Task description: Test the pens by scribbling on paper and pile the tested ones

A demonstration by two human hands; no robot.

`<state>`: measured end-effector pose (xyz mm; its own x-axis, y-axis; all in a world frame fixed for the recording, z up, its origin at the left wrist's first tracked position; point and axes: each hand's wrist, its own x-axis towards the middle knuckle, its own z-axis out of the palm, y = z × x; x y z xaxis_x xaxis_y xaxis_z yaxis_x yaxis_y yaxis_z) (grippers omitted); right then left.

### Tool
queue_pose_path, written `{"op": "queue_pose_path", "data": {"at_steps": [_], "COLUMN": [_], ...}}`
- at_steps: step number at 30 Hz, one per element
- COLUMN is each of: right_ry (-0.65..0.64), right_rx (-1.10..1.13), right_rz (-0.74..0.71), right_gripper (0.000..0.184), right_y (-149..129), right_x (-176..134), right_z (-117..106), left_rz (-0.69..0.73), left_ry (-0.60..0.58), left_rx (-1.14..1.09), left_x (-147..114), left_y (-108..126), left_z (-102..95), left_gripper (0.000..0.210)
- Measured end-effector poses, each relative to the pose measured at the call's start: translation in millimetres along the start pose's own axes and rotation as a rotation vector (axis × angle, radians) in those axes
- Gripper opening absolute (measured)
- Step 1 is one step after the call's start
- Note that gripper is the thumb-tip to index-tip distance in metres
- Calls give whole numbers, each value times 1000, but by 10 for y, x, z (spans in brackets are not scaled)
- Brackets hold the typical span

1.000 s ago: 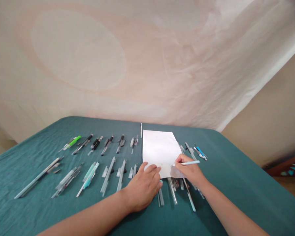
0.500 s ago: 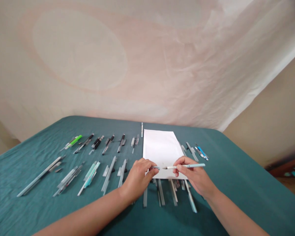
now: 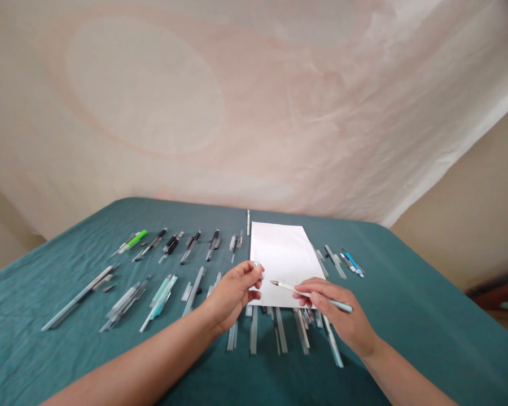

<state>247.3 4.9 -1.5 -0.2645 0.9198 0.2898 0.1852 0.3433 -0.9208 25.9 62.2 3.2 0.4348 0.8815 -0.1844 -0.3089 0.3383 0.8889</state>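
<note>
My right hand is closed on a slim pen with a white front part and a pale blue rear end. Its bare tip points left, over the lower part of a white sheet of paper. My left hand pinches a small pen cap between thumb and forefinger, at the sheet's left side. The cap and the pen tip are apart. Several grey and clear pen parts lie just below the sheet, partly hidden by it and by my hands.
Disassembled pens lie in rows on the green tablecloth, among them a bright green one and a turquoise one. Blue and white parts are right of the paper. One white pen lies beyond it. A pale cloth hangs behind.
The cap has come away from the pen tip. My left hand has turned upward with the cap, and the pen in my right hand now slants, its tip higher than its rear end.
</note>
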Motion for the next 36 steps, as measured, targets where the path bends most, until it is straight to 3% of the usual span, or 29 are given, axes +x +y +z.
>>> {"op": "queue_pose_path", "data": {"at_steps": [4, 9, 23, 27, 31, 34, 36], "right_ry": [-12, 9, 52, 14, -79, -136, -81], "right_rx": [-116, -152, -24, -53, -70, -74, -166], "right_rz": [-75, -94, 10, 11, 10, 80, 115], "right_gripper": [23, 22, 22, 22, 20, 22, 23], "right_y": [-69, -77, 48, 5, -49, -58, -40], "right_x": [10, 24, 18, 26, 48, 46, 36], "right_z": [25, 21, -55, -27, 44, 55, 38], "left_rz": [-21, -8, -21, 15, 116, 234, 279], "left_ry": [-39, -65, -129, -178, -237, -187, -121], "left_rx": [-95, -51, 45, 230, 635, 827, 879], "left_x": [0, -6, 1, -20, -105, -142, -141], "left_y": [-39, -68, -58, -55, -14, 19, 30], "left_z": [-2, -8, -54, -22, 57, 89, 81], "left_gripper": [26, 23, 22, 22, 23, 23, 23]}}
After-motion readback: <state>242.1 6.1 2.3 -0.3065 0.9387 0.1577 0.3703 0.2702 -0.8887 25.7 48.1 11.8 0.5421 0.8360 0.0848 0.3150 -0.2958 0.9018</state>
